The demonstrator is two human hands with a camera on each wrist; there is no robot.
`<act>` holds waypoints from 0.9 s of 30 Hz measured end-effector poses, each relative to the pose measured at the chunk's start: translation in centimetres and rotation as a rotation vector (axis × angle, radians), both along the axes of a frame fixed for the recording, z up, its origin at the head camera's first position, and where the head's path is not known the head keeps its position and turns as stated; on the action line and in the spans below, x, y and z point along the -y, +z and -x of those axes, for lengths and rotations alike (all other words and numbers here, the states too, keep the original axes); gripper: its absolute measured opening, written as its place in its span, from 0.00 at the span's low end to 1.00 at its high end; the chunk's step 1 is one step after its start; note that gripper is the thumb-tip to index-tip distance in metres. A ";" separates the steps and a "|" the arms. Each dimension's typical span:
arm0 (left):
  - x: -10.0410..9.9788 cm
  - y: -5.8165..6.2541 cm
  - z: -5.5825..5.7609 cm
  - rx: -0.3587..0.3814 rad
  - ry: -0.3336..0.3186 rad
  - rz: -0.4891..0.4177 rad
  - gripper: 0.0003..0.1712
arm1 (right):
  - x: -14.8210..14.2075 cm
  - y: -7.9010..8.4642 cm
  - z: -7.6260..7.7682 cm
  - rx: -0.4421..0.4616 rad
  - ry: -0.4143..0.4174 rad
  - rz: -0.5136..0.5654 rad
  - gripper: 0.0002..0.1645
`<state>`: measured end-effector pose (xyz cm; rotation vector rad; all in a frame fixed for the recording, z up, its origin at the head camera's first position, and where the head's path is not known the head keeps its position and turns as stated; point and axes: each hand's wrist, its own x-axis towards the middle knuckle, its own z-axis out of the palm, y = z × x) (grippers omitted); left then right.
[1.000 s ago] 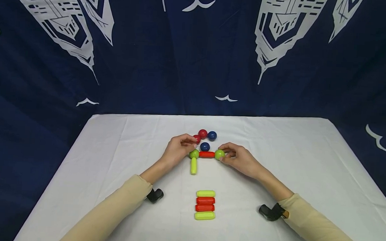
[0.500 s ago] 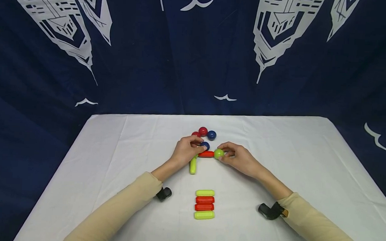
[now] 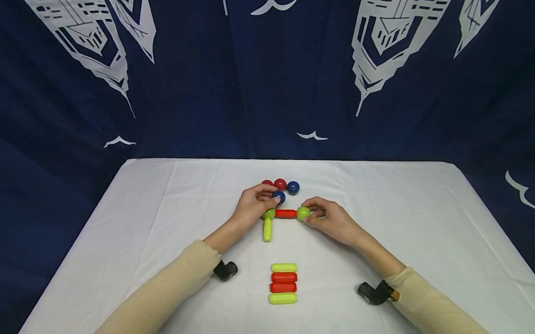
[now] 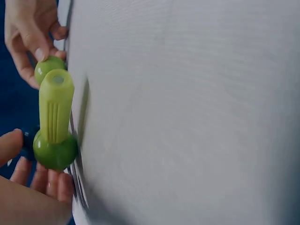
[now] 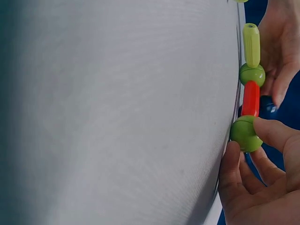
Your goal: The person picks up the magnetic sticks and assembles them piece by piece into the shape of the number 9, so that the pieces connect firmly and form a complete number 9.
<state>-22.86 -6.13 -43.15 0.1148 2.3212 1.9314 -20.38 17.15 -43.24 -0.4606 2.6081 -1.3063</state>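
Note:
My left hand point(image 3: 253, 205) pinches a blue ball point(image 3: 279, 197) between thumb and fingers, just behind the left green ball point(image 3: 268, 214). With my right hand point(image 3: 332, 222) I grip the right green ball point(image 3: 303, 213) by thumb and fingertips. A red stick point(image 3: 285, 214) joins the two green balls in a row. From the left green ball a yellow-green stick point(image 3: 267, 230) points toward me. In the left wrist view the blue ball point(image 4: 29, 140) is partly hidden behind the left green ball point(image 4: 55, 151) and my thumb.
Two red balls point(image 3: 280, 184) and another blue ball point(image 3: 293, 187) sit behind the hands, the left red one partly covered by my fingers. Nearer me, several loose red and yellow-green sticks point(image 3: 284, 277) lie stacked in a column on the white tablecloth point(image 3: 332, 311).
My left hand has moved from the left green ball to the blue ball, which has shifted slightly left and away. The left red ball has also shifted left. The right hand stays put.

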 end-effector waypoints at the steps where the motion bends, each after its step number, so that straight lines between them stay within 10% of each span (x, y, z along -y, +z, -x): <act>1: 0.3 0.0 -0.1 -0.008 0.003 -0.032 0.15 | 0.0 0.0 0.0 -0.002 0.005 0.002 0.19; 14: 3.8 0.9 -4.5 -0.094 -0.096 -0.030 0.21 | -0.1 0.0 -0.1 -0.006 0.007 0.012 0.19; 27: 4.9 -0.1 -8.6 -0.003 -0.236 0.079 0.20 | -0.1 -0.1 0.0 -0.015 0.008 0.010 0.19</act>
